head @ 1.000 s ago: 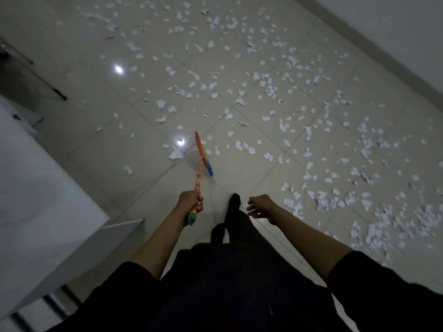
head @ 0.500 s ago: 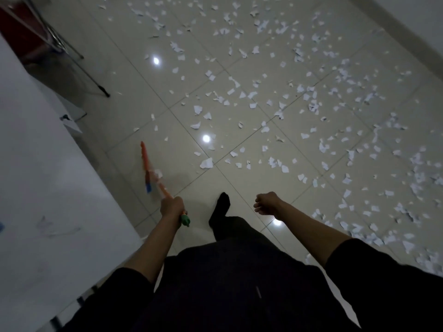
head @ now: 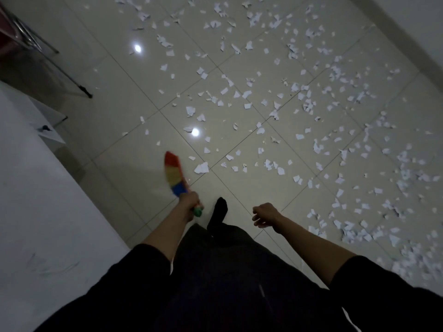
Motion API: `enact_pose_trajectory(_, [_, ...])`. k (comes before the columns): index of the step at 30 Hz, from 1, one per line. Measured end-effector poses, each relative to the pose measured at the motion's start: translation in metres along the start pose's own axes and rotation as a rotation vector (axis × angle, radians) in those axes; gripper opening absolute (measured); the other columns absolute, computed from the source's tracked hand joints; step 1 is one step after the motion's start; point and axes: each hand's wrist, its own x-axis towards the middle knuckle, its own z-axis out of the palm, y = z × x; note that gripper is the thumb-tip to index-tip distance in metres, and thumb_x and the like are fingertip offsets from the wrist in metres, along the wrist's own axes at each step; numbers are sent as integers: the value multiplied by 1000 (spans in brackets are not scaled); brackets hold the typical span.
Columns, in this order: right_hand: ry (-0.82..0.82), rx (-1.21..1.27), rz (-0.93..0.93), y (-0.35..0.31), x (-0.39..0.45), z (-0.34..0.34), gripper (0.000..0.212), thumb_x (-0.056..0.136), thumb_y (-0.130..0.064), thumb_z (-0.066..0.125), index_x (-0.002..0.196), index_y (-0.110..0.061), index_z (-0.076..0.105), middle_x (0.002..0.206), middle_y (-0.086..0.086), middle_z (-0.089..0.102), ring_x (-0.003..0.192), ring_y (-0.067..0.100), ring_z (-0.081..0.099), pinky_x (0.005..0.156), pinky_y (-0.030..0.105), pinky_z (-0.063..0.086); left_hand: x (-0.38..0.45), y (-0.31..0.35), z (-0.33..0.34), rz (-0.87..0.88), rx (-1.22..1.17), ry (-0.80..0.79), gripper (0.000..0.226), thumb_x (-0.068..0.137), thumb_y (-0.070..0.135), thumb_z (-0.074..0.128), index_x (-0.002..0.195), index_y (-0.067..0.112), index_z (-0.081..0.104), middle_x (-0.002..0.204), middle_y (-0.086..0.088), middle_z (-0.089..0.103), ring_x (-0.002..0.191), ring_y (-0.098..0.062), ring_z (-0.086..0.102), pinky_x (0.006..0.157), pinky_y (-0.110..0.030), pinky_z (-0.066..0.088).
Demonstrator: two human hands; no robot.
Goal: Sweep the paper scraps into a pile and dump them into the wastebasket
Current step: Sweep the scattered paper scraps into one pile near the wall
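Note:
Several white paper scraps (head: 271,97) lie scattered over the tiled floor, thicker at the right (head: 374,228). My left hand (head: 189,202) grips the handle of a small broom (head: 175,174) with red, yellow and blue bristles, held off the floor and pointing forward and left. One larger scrap (head: 201,167) lies just right of the bristles. My right hand (head: 265,214) hangs loosely curled and holds nothing. No wastebasket is in view.
A white table (head: 36,212) fills the left side. Behind it, metal chair legs (head: 72,80) stand at the upper left. A wall base (head: 393,32) runs along the upper right. My foot in a black sock (head: 219,210) steps forward on the tiles.
The broom swung from the left back toward the middle and its bristle face now shows broadside. My view has moved forward a little. My right hand has stayed empty.

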Motion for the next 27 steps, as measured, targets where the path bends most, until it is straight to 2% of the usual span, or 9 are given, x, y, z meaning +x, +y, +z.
enact_pose_trajectory(2, [21, 11, 26, 6, -2, -3, 29, 95, -14, 48, 109, 10, 57, 83, 15, 65, 62, 21, 62, 54, 27, 51, -7, 16, 32, -7, -29, -68, 7, 96, 8, 39, 102, 6, 40, 69, -8, 45, 49, -15, 42, 39, -21, 37])
enact_pose_trajectory(5, [67, 75, 58, 16, -6, -11, 29, 95, -15, 49, 108, 9, 58, 83, 15, 66, 62, 22, 63, 54, 27, 51, -15, 40, 68, -15, -80, -214, 15, 92, -1, 38, 105, 1, 46, 66, -8, 44, 47, -13, 39, 36, -17, 35])
enact_pose_trajectory(7, [103, 131, 75, 22, -9, -18, 29, 95, -15, 49, 107, 10, 59, 84, 17, 66, 64, 23, 63, 57, 29, 52, -25, 56, 85, -12, -128, -303, 8, 94, -1, 40, 94, 2, 48, 64, -7, 42, 44, -11, 35, 35, -16, 31])
enact_pose_trajectory(11, [171, 248, 115, 28, -17, -25, 30, 96, -13, 50, 109, 12, 58, 86, 20, 64, 64, 25, 62, 56, 29, 51, -38, 82, 97, -8, -158, -411, 13, 93, -4, 38, 96, 0, 49, 65, -8, 43, 37, -8, 35, 34, -15, 29])
enact_pose_trajectory(14, [208, 319, 152, 23, -23, -20, 27, 96, -12, 50, 108, 10, 58, 87, 21, 64, 65, 25, 62, 56, 30, 51, -42, 107, 84, 14, -94, -466, 14, 94, -3, 37, 94, 1, 51, 65, -8, 44, 33, -7, 36, 34, -14, 29])
enact_pose_trajectory(18, [187, 324, 161, -6, -25, -1, 24, 96, -13, 51, 107, 8, 58, 83, 19, 64, 64, 24, 63, 55, 29, 51, -36, 145, 44, 49, -2, -454, 15, 94, -1, 38, 101, -1, 51, 65, -9, 44, 39, -9, 36, 34, -14, 28])
enact_pose_trajectory(21, [162, 299, 126, -45, -23, 15, 23, 96, -13, 51, 105, 6, 57, 83, 17, 63, 63, 23, 62, 53, 28, 50, -28, 170, 3, 62, 8, -430, 17, 95, -1, 39, 109, -1, 49, 66, -9, 43, 36, -9, 36, 34, -14, 29])
enact_pose_trajectory(24, [138, 256, 68, -90, -20, 28, 22, 94, -12, 51, 105, 6, 57, 85, 18, 64, 62, 23, 62, 53, 27, 51, -22, 188, -37, 78, -5, -369, 17, 94, -3, 36, 106, -2, 48, 66, -10, 43, 36, -9, 36, 34, -14, 29])
enact_pose_trajectory(27, [116, 217, -3, -137, -15, 42, 22, 93, -13, 51, 102, 7, 57, 82, 18, 64, 61, 24, 62, 52, 26, 50, -13, 200, -75, 109, -53, -299, 16, 94, -5, 34, 93, -1, 50, 67, -9, 43, 36, -8, 35, 34, -14, 29])
